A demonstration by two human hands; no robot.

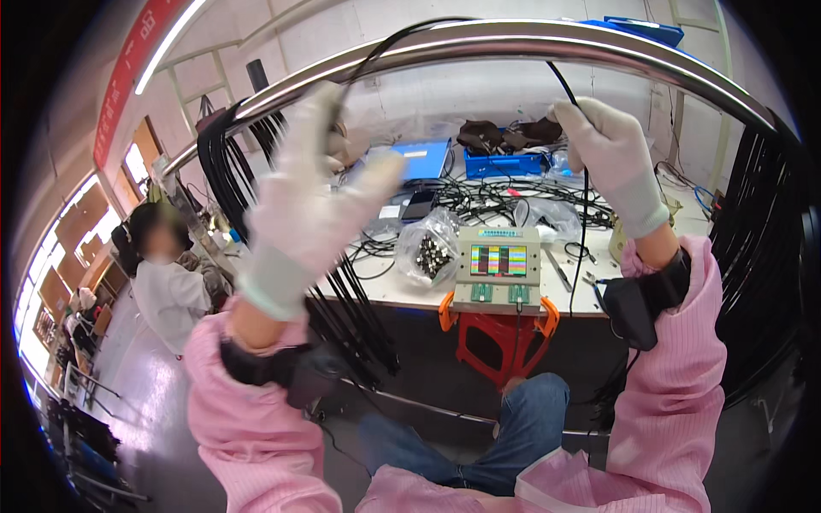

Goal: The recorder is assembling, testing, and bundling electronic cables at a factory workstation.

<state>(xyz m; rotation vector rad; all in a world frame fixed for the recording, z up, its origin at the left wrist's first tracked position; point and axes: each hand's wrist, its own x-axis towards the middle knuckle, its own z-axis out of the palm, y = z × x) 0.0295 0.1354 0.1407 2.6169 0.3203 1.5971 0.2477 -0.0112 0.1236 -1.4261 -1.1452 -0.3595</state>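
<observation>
Both my hands wear white gloves and are raised by a shiny metal rail. A thin black cable hangs over the rail. My right hand pinches it below the rail, and its lower end dangles in front of the table. My left hand, smeared by motion, is held up with thumb and fingers spread. Another stretch of the cable curves down from the rail beside its fingers; whether they touch is unclear. Below, between the hands, stands a grey tester box with a lit colour screen and green sockets.
Black cables hang in bundles at the left, with a thick mass at the right. The white table bears a bag of metal connectors, a blue bin and tangled cables. A red stool stands underneath. Another person sits left.
</observation>
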